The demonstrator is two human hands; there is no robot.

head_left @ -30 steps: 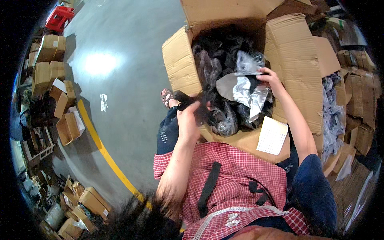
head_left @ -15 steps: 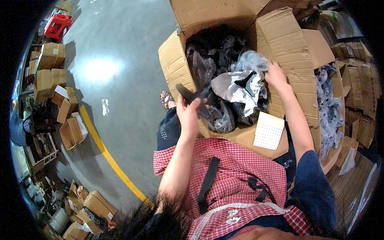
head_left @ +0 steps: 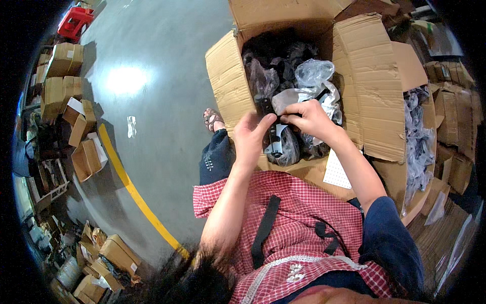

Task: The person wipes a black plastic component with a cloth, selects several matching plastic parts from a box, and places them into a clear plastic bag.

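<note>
1. My left hand (head_left: 249,134) is nearly closed, its thumb and fingers pinched together on a black strip (head_left: 274,133).
2. My right hand (head_left: 309,119) reaches in from the other side, fingers bent and fingertips drawn together on the same strip, just beside my left thumb. Exactly how each fingertip grips is too small to tell.
3. The strip is between my two hands, above the near part of an open cardboard box (head_left: 226,76). Its lower part hangs below my fingertips, in front of something white; I cannot tell whether the two are joined.
4. Inside the box, behind and below my hands, lie dark bundles (head_left: 291,53), some in see-through wrapping. A clear plastic bag (head_left: 314,73) sits toward the right side, with crumpled white paper (head_left: 331,100) just below it, partly behind my right hand.
5. The box's flaps stand open on the left, right and far sides. A white sheet (head_left: 336,171) with rows of small marks rests at its near right corner, partly covered by my right forearm.
6. To the right, another carton holds more clear plastic bags (head_left: 419,144).
7. I wear a red checked apron (head_left: 304,213); my sandalled foot (head_left: 213,120) is on the grey floor (head_left: 167,111), left of the box.
</note>
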